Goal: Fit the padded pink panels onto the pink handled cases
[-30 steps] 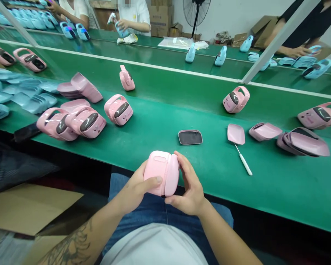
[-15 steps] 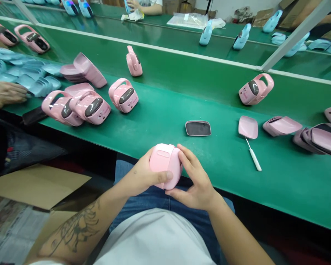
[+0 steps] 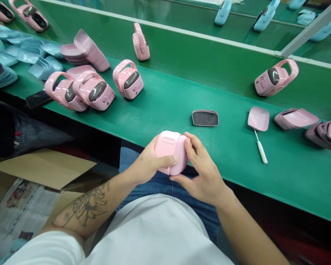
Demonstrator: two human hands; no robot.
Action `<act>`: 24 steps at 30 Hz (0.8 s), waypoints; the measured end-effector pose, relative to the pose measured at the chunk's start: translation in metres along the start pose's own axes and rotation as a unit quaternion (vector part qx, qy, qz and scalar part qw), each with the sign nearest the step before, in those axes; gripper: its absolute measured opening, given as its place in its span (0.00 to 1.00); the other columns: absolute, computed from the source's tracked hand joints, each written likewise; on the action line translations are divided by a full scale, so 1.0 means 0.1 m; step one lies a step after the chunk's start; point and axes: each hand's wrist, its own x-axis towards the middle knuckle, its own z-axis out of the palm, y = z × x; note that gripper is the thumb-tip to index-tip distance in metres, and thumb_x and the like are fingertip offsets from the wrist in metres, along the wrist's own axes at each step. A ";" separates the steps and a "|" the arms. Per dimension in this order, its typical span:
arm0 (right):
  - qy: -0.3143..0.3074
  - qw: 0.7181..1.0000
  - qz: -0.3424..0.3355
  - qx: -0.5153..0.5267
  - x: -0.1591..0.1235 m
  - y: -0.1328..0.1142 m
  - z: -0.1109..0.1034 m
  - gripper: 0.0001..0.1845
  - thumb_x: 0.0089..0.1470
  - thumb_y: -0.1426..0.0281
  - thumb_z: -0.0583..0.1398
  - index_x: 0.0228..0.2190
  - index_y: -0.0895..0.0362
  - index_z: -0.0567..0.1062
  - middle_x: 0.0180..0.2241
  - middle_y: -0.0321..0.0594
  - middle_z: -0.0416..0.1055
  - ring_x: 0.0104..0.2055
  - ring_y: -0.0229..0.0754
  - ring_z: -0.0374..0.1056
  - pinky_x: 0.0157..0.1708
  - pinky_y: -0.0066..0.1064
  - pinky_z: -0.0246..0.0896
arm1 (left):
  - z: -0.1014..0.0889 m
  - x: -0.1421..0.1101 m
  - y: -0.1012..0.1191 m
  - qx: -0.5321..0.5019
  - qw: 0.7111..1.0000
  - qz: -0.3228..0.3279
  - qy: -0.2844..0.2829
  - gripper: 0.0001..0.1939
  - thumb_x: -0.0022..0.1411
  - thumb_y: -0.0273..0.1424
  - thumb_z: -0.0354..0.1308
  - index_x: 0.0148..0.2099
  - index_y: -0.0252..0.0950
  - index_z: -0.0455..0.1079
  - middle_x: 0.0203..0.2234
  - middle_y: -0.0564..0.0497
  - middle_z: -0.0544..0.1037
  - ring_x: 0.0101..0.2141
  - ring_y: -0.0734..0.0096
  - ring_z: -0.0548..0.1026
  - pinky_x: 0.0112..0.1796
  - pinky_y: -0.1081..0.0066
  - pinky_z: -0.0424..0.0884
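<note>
Over my lap, at the table's front edge, I hold a rounded pink plastic case [image 3: 171, 152]. A seam runs across it, and a raised oval bar sits near its top left. My left hand [image 3: 151, 160] wraps its left side, thumb lying across the front. On the other side, my right hand [image 3: 200, 165] grips the edge between fingertips above and thumb below. Beyond the case lies a shallow pink-rimmed dark panel [image 3: 205, 118]. Further right, a white-handled screwdriver [image 3: 261, 149] lies with its tip by a pink shell piece [image 3: 258, 118].
Handled pink units with dark windows [image 3: 99, 92] stand at left on the green table [image 3: 165, 99], near stacked pink shells [image 3: 91, 49] and blue shells [image 3: 27, 49]. More pink shells [image 3: 296, 118] lie right. A cardboard box [image 3: 46, 165] stands low at left.
The view has tilted down and shifted left, so things on the table sit higher and further right. Both hands still hold the pink case. The other person's hand at left has moved mostly out of view.
</note>
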 end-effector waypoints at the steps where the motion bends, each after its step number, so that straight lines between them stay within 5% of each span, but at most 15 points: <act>1: 0.000 1.000 -0.003 0.003 0.00 0.01 0.00 0.60 0.60 0.62 0.73 0.79 0.46 0.45 0.79 0.55 0.50 0.79 0.66 0.53 0.73 0.66 0.60 | 0.00 0.00 -0.01 -0.003 1.000 -0.002 0.001 0.40 0.53 0.36 0.80 0.65 0.35 0.71 0.59 0.37 0.81 0.58 0.44 0.80 0.53 0.57 0.79; 11: -0.010 1.000 -0.013 0.020 -0.01 0.04 -0.01 0.63 0.57 0.59 0.75 0.79 0.44 0.44 0.79 0.54 0.50 0.79 0.66 0.54 0.73 0.64 0.60 | 0.01 -0.02 0.04 0.029 0.999 -0.009 -0.022 0.40 0.52 0.42 0.81 0.64 0.37 0.73 0.56 0.39 0.82 0.54 0.48 0.81 0.49 0.61 0.79; 24: -0.004 0.995 -0.091 -0.034 -0.01 -0.07 -0.06 0.60 0.58 0.72 0.73 0.79 0.58 0.46 0.75 0.67 0.54 0.78 0.67 0.56 0.70 0.63 0.67 | 0.04 -0.16 0.01 0.066 0.998 0.005 0.011 0.47 0.52 0.42 0.81 0.68 0.41 0.64 0.65 0.38 0.74 0.62 0.44 0.74 0.55 0.56 0.76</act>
